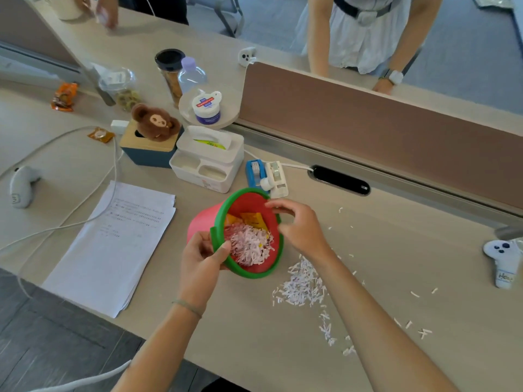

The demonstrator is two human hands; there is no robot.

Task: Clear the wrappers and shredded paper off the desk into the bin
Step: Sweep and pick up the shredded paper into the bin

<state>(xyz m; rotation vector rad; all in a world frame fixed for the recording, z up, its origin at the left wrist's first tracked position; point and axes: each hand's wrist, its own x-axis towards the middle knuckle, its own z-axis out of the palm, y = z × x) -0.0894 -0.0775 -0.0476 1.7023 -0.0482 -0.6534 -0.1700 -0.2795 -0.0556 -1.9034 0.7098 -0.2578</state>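
A small pink bin (198,222) with a green rim is tilted toward me at the desk's middle. My left hand (201,258) grips its near rim. Inside lie white shredded paper (249,247) and yellow wrappers (254,219). My right hand (300,224) hovers at the bin's right rim with fingers spread and nothing in it. A pile of shredded paper (302,287) lies on the desk just right of the bin, with loose strips (421,331) scattered farther right. An orange wrapper (100,134) and an orange snack packet (64,96) lie at the far left.
A paper stack (113,244), white cables and a controller (19,188) lie left. A tissue box (208,162), plush toy box (150,142), tape dispensers (267,176), jars and bottle stand behind the bin. Another controller (502,264) sits right. A partition (368,128) and a person stand beyond.
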